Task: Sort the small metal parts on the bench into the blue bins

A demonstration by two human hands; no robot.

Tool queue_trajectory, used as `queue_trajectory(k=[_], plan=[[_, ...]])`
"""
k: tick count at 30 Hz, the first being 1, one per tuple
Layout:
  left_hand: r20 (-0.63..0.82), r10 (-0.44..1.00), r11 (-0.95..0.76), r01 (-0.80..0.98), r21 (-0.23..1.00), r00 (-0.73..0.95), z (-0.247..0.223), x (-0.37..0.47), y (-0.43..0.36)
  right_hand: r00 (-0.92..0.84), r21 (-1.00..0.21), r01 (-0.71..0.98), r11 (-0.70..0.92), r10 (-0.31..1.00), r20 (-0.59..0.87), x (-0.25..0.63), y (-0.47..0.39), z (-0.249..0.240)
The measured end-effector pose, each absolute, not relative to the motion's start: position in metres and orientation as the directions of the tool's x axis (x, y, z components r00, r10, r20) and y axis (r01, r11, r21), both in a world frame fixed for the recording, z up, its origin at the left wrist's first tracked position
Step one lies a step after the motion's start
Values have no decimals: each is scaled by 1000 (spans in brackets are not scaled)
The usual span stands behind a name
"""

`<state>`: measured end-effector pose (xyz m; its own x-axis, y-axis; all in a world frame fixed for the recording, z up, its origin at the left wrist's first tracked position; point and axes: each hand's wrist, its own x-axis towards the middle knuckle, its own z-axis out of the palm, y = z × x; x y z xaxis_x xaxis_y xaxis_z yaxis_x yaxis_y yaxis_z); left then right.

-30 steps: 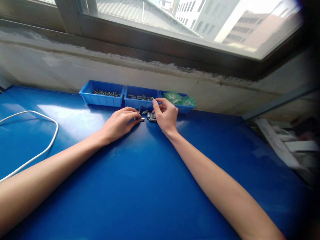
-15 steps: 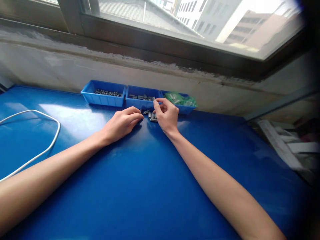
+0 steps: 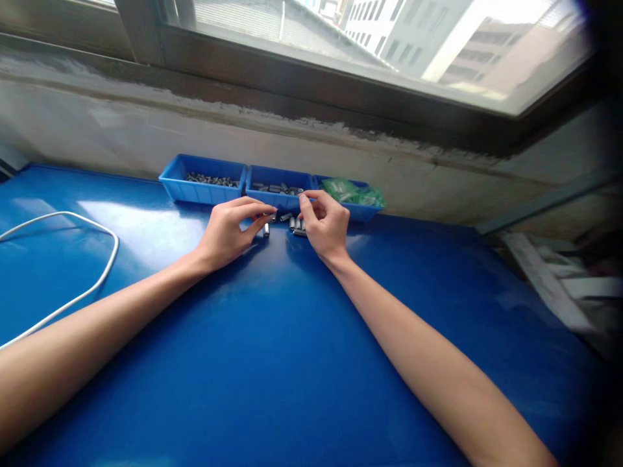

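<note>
My left hand [image 3: 232, 228] is above the blue tabletop, its thumb and fingertips brought together at a small grey metal piece, partly covered by the fingers. Just below those fingertips a short metal cylinder [image 3: 266, 229] stands on the table. My right hand [image 3: 325, 224] is closed in a pinch at the front rim of the middle blue bin [image 3: 257, 196]; a small shiny metal cylinder [image 3: 300, 191] shows at its thumb and index tips. Between the hands lie several loose metal cylinders [image 3: 298, 224], some hidden behind the right hand.
A left blue bin [image 3: 199, 191] holds many small metal parts. The right blue bin [image 3: 360, 213] has green plastic bags [image 3: 348, 191] in it. A white cable [image 3: 109, 259] curves over the table's left side. Behind the bins are a wall [image 3: 146, 139] and a window frame [image 3: 292, 78].
My left hand has lifted slightly and shifted left, its thumb now showing and a metal cylinder uncovered beneath it. The right hand stays almost in place.
</note>
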<state>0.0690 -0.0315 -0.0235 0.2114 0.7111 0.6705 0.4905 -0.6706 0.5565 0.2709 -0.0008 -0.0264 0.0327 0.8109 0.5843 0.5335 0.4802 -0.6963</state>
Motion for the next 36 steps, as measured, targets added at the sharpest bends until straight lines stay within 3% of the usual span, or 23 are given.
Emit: queue_trajectory(k=[4, 6, 10, 20, 28, 36], plan=[[535, 844, -496, 408, 767, 20, -21, 67, -29, -62, -652, 536, 537, 795, 604, 271, -2, -27], [485, 874, -435, 388, 813, -35, -21, 65, -27, -125, -609, 543, 579, 772, 623, 270, -4, -27], [476, 877, -423, 362, 830, -66, -24, 64, -24, -217, -539, 557, 632, 737, 640, 269, -8, -25], [464, 886, -461, 176, 870, 25, -23, 66, -26, -288, -490, 540, 684, 697, 656, 268, -10, -25], [416, 907, -421, 161, 893, 65, -19, 67, -28, -412, -409, 519, 751, 639, 650, 270, -8, -31], [376, 920, -388, 131, 912, 105, -22, 67, -26, -417, -384, 497, 778, 602, 681, 270, -5, -34]])
